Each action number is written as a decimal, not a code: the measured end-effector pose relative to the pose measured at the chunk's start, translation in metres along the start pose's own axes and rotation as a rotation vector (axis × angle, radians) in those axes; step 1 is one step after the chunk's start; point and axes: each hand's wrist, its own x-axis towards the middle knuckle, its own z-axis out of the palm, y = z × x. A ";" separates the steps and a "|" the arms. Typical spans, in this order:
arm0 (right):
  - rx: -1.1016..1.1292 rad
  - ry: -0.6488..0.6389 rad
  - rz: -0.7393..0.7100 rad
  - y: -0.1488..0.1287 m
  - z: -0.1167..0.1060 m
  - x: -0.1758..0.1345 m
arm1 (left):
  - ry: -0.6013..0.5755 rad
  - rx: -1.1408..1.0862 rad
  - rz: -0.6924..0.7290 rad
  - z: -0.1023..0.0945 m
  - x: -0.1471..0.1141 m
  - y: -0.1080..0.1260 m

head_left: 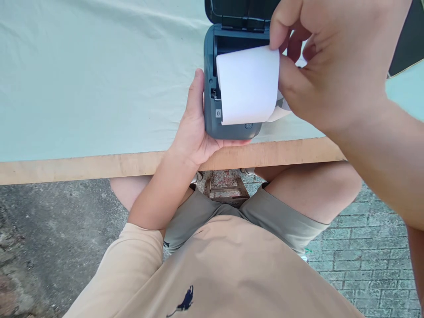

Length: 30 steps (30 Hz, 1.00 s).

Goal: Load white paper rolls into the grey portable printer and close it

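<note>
A small dark blue-grey label printer (228, 131) with its black lid (243, 13) swung up lies at the front of the table. Around its left side and lower edge wraps my left hand (195, 126), thumb along the side. A roll of white paper (248, 88) sits over the printer's bay, its loose end covering much of the front. My right hand (308, 57) comes in from the upper right and pinches the paper's right edge between thumb and fingers. Part of the bay and the printer's right side are hidden behind the paper and this hand.
A pale green cloth (99, 79) covers the table, whose bare wooden front edge (82, 168) runs across the view. A dark flat object (409, 42) lies at the far right. Below the table are my legs and a wooden stool (228, 190).
</note>
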 end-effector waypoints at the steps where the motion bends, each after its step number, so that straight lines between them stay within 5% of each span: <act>1: -0.004 0.000 0.007 0.000 0.001 -0.001 | 0.004 0.002 0.013 0.000 0.000 -0.001; 10: 0.010 0.266 -0.110 0.020 0.016 -0.019 | -0.002 0.019 0.010 -0.001 0.002 -0.001; 16: -0.019 0.169 -0.105 0.019 0.008 -0.014 | -0.003 0.029 0.058 0.000 0.002 -0.004; 25: -0.129 -0.175 0.099 0.002 -0.017 -0.005 | -0.025 0.044 0.052 -0.001 0.000 -0.002; 30: -0.027 -0.135 0.053 0.003 -0.025 -0.018 | -0.019 0.044 0.063 -0.001 0.000 -0.004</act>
